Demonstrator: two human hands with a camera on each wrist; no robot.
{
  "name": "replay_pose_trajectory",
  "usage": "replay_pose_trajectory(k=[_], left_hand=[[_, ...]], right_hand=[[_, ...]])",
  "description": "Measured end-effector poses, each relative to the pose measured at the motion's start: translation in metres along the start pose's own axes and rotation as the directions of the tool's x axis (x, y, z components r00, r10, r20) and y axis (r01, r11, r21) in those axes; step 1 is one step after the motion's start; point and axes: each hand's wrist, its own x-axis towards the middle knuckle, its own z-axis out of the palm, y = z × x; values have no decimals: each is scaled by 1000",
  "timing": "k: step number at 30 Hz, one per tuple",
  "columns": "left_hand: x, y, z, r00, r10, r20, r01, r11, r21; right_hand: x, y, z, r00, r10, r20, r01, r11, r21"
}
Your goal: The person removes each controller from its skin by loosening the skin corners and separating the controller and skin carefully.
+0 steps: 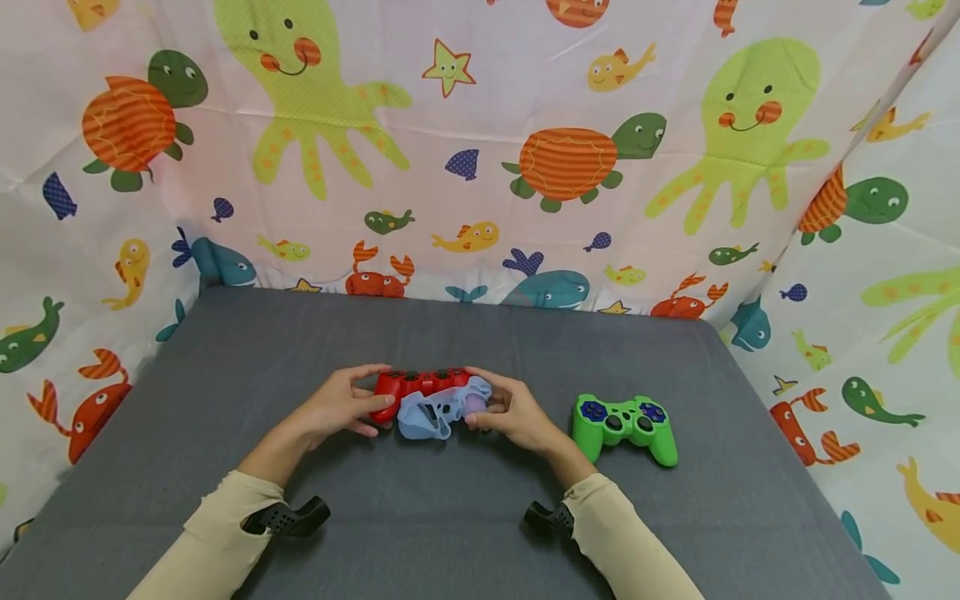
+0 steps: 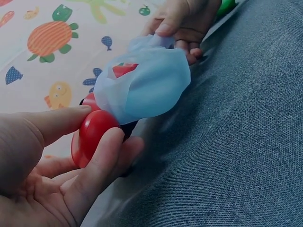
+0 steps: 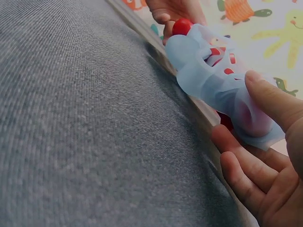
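Observation:
Between my two hands is a red game controller (image 1: 387,395) with a soft light-blue silicone cover (image 1: 426,417) partly over it. My left hand (image 1: 334,403) grips the bare red handle, fingers and thumb around it, as the left wrist view shows at the red grip (image 2: 94,134). My right hand (image 1: 519,412) holds the other end, where the cover (image 3: 258,120) is stretched over the handle and red shows through. Toward the left, the cover hangs loose in front of the controller. Part of the red body shows through its openings in the right wrist view.
A green controller (image 1: 626,423) with dark blue button pads lies on the grey tabletop (image 1: 450,525), just right of my right forearm. A curtain (image 1: 480,117) printed with sea animals hangs behind the table and along both sides. Black straps (image 1: 288,518) sit at both wrists.

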Motion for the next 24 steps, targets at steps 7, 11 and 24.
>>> replay_pose_trajectory(k=[7, 11, 24], left_hand=[[1, -2, 0, 1000, 11, -20, -11, 1000, -7], [1, -2, 1, 1000, 16, -25, -17, 1000, -7], [1, -2, -2, 999, 26, -30, -26, 999, 22]], right_hand=[[0, 0, 3, 999, 16, -44, -17, 1000, -21], [-1, 1, 4, 997, 36, -63, -37, 999, -23], [0, 2, 3, 999, -7, -44, 5, 999, -50]])
